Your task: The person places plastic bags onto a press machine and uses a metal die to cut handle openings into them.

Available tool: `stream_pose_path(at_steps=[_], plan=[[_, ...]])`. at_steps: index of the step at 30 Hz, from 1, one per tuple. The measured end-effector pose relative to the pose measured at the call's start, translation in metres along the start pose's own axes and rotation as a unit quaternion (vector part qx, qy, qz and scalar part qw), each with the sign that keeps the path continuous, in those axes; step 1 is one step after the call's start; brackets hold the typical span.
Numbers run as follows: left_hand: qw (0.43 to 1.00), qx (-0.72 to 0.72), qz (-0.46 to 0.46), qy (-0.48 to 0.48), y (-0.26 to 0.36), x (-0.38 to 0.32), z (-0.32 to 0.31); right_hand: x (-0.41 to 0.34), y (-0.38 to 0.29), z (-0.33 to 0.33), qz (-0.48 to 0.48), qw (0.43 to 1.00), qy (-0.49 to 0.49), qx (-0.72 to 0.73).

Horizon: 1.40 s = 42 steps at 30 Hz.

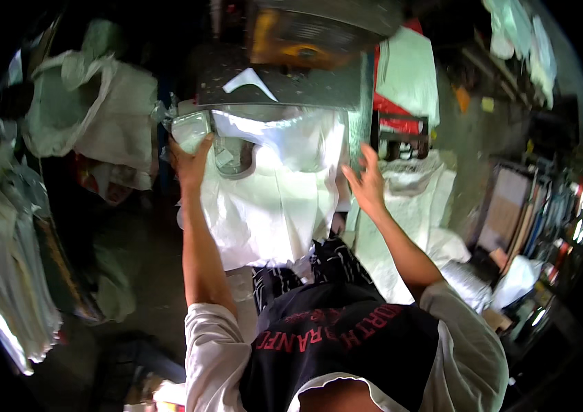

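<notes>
My left hand (191, 159) grips the near end of a clear plastic container (191, 126) at the left edge of the work surface. White plastic sheeting (276, 216) covers the space before me and hangs down to my lap. In its upper left part lies a rounded opening with a small pale piece (225, 156) inside. My right hand (366, 180) is raised at the sheeting's right side, fingers apart, holding nothing. Beyond the sheeting, an angled white scrap (250, 82) rests on a dark machine table (317, 87).
A machine part with a yellow-orange panel (265, 36) stands over the table. An open whitish sack (111, 113) is at the left. At the right are a pale sheet stack (407, 77), a white woven sack (389, 247) and leaning boards (505, 208).
</notes>
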<state>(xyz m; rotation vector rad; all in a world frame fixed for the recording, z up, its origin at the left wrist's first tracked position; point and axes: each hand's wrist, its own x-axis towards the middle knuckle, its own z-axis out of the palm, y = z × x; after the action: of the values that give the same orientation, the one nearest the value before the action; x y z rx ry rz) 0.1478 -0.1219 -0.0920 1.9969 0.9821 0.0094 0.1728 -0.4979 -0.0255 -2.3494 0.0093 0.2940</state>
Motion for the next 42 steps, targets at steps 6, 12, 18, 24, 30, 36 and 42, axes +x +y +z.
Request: stream_pose_path(at_steps=[6, 12, 18, 24, 30, 36, 42], plan=[[0.904, 0.137, 0.402, 0.035, 0.100, -0.102, 0.003, 0.025, 0.012, 0.055, -0.029, 0.996, 0.066, -0.058], [0.820, 0.322, 0.473, -0.028, 0.159, -0.122, 0.098, 0.023, 0.014, 0.065, -0.035, 0.996, 0.083, -0.012], [0.757, 0.335, 0.546, -0.129, 0.116, -0.140, 0.081, 0.027, 0.020, 0.064, 0.009, 0.997, 0.066, -0.029], [0.785, 0.324, 0.500, -0.171, 0.096, -0.147, 0.086, 0.043, -0.008, 0.056, 0.129, 0.990, -0.014, -0.050], [0.771, 0.292, 0.526, -0.206, 0.091, -0.137, 0.090, 0.048, -0.001, 0.072, 0.128, 0.988, 0.023, -0.082], [0.772, 0.240, 0.532, -0.252, 0.075, -0.130, 0.079, 0.045, -0.004, 0.077, 0.078, 0.988, 0.063, -0.118], [0.755, 0.236, 0.550, -0.268, 0.065, -0.127, 0.069, 0.046, -0.006, 0.078, 0.069, 0.986, 0.070, -0.131]])
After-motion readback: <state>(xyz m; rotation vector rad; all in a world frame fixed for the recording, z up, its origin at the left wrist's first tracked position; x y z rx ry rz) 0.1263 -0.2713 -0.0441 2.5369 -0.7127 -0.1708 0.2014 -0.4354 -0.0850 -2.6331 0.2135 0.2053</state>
